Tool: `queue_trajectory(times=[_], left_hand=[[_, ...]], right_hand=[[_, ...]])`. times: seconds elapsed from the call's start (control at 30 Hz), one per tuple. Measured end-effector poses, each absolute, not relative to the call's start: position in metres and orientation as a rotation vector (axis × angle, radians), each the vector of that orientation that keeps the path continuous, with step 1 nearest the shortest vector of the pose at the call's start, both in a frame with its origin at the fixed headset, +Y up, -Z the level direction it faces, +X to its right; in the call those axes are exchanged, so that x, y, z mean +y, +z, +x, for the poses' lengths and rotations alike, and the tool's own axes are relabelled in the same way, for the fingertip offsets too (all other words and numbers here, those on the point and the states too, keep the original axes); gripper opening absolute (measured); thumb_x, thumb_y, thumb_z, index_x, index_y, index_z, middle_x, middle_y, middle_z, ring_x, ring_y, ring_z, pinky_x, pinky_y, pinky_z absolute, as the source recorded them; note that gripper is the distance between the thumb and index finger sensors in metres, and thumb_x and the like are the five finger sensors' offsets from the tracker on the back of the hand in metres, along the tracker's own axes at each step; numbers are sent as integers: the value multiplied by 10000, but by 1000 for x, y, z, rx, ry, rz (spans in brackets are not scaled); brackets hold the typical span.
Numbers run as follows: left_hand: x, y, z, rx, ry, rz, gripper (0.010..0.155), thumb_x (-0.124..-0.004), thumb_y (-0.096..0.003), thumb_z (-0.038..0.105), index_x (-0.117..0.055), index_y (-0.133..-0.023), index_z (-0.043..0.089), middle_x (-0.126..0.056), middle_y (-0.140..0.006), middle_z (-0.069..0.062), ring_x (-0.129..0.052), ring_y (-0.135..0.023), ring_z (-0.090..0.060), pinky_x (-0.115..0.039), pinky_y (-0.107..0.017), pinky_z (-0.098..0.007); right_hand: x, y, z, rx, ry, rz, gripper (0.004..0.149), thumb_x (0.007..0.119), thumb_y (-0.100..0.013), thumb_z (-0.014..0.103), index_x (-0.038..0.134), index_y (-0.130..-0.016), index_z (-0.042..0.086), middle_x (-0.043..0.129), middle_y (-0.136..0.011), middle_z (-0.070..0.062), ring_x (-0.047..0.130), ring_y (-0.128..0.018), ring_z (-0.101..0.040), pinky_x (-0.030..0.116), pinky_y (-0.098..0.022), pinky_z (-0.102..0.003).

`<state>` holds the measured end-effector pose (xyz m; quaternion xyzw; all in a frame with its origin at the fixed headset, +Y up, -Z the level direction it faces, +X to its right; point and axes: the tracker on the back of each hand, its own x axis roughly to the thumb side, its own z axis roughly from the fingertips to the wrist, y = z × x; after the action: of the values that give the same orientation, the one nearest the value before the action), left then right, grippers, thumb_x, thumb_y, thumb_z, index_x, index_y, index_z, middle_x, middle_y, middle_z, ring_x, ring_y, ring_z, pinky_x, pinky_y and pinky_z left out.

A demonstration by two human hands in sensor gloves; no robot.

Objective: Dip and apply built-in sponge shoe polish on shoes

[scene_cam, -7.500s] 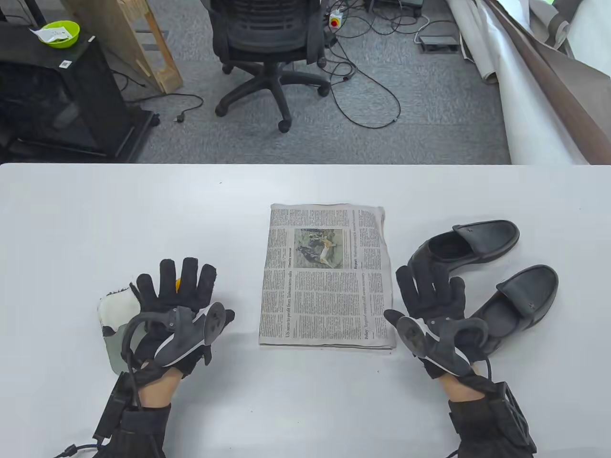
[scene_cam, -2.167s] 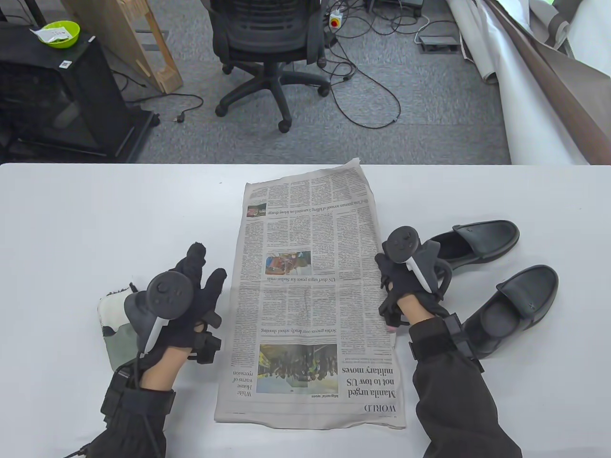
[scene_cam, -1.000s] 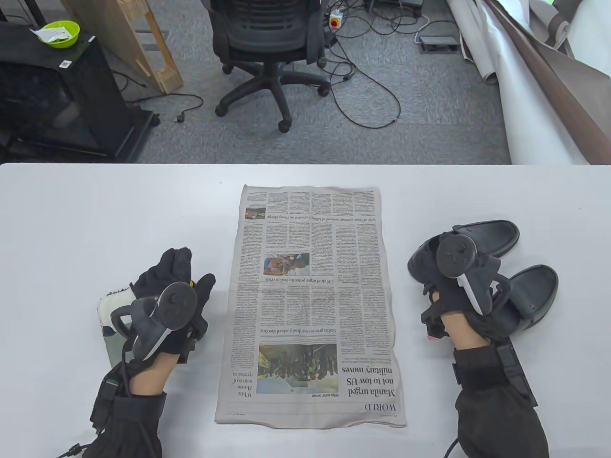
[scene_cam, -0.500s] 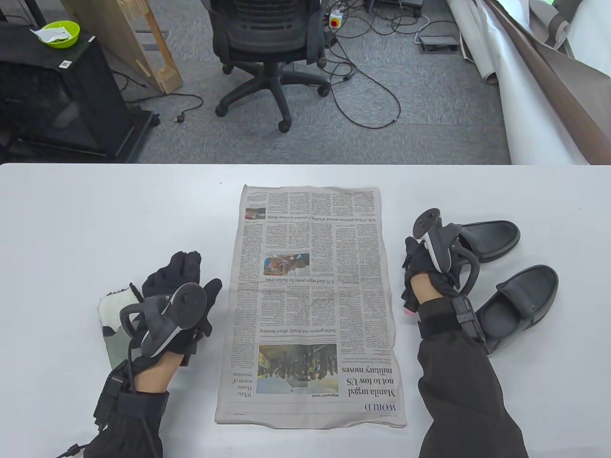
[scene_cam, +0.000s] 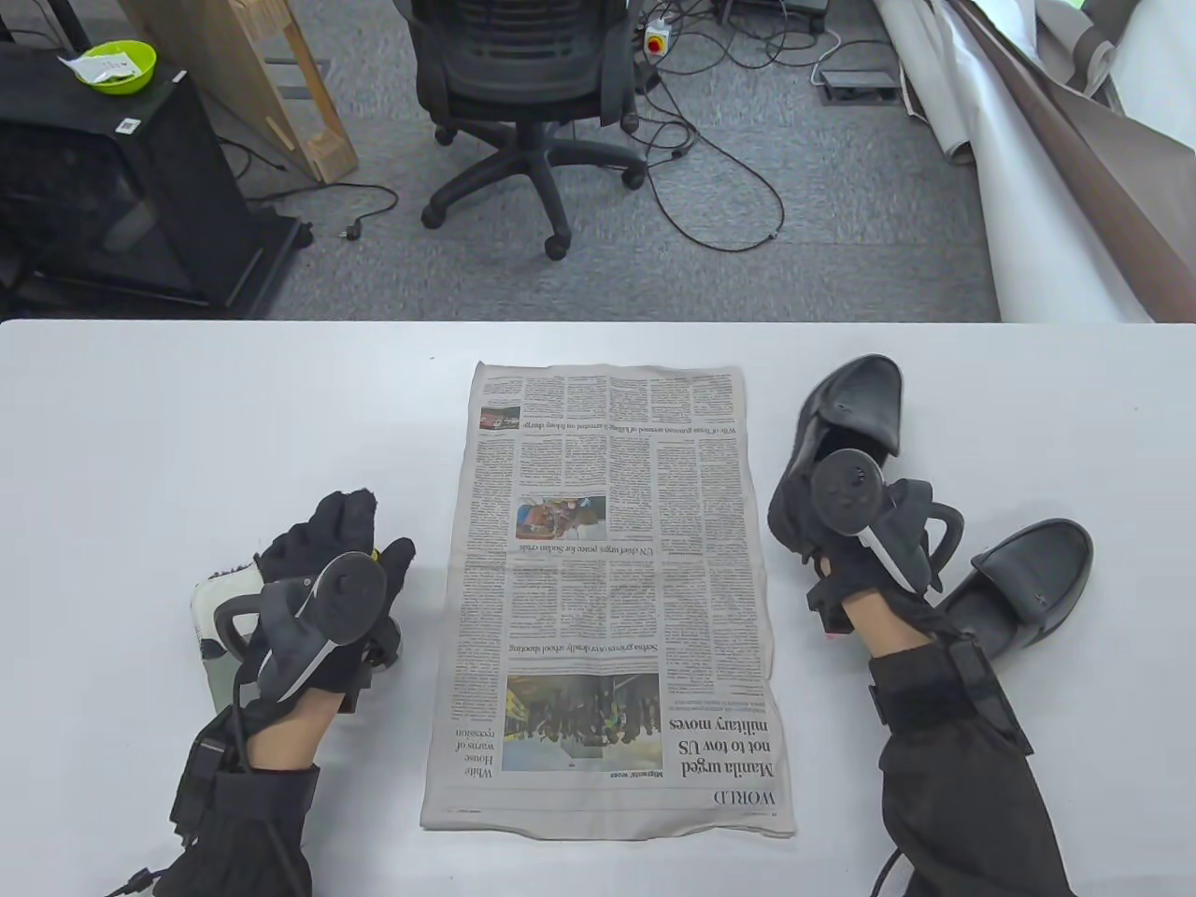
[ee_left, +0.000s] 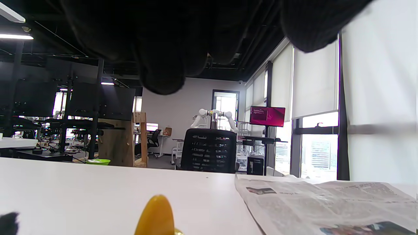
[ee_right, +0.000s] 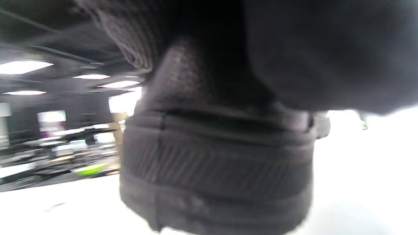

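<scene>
shoes: matte black, perhaps dark grey
newspaper: grey print, colour photos
table: plain white
gloves: black
cloth: white and grey-green

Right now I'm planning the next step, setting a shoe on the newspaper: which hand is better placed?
Right. The right hand grips the lifted shoe just beside the newspaper. The left hand sits across the paper over a cloth.
</scene>
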<state>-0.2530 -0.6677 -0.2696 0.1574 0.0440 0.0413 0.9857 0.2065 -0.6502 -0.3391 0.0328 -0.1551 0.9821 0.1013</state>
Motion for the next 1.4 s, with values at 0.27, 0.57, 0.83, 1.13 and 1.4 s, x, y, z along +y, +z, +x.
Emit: queue_trajectory(times=[0.27,0.57,0.83,1.13,1.4], left_hand=[[-664,-270,-281,188,112,326,632,-744,-467,576,-712,-989,223,-812,-1014,-122,-973,-672,-235,-768,-638,-528],[-669,-272,-290,211,111,293,630,-740,-468,579,-706,-993,232,-809,-1016,-115,-969,-662,-221,-762,-643,-522],[-671,-274,-289,206,101,257,636,-736,-469,583,-693,-1002,237,-789,-1032,-114,-953,-693,-234,-745,-656,-530],[-670,-275,-288,203,91,222,641,-733,-471,585,-679,-1011,243,-770,-1047,-116,-940,-718,-245,-730,-667,-538],[-665,-273,-293,234,108,215,637,-733,-472,583,-692,-1002,232,-806,-1016,-121,-970,-593,-194,-764,-639,-512]], right_hand=[[-656,-289,176,-286,2713,794,445,816,-310,452,959,-703,300,976,-632,19,980,6,-78,955,-240,-312],[-688,-272,168,-195,2724,857,422,831,-313,418,947,-709,330,920,-764,68,1103,-299,-145,935,-475,-406],[-700,-263,167,-75,2777,951,413,831,-335,373,936,-728,296,853,-842,59,1090,-446,-217,877,-558,-454],[-704,-256,153,83,2796,1029,407,821,-354,340,896,-753,313,774,-911,81,1043,-567,-264,820,-607,-489],[-712,-254,148,139,2795,1041,400,811,-357,337,882,-750,340,787,-891,87,1044,-554,-256,826,-601,-484]])
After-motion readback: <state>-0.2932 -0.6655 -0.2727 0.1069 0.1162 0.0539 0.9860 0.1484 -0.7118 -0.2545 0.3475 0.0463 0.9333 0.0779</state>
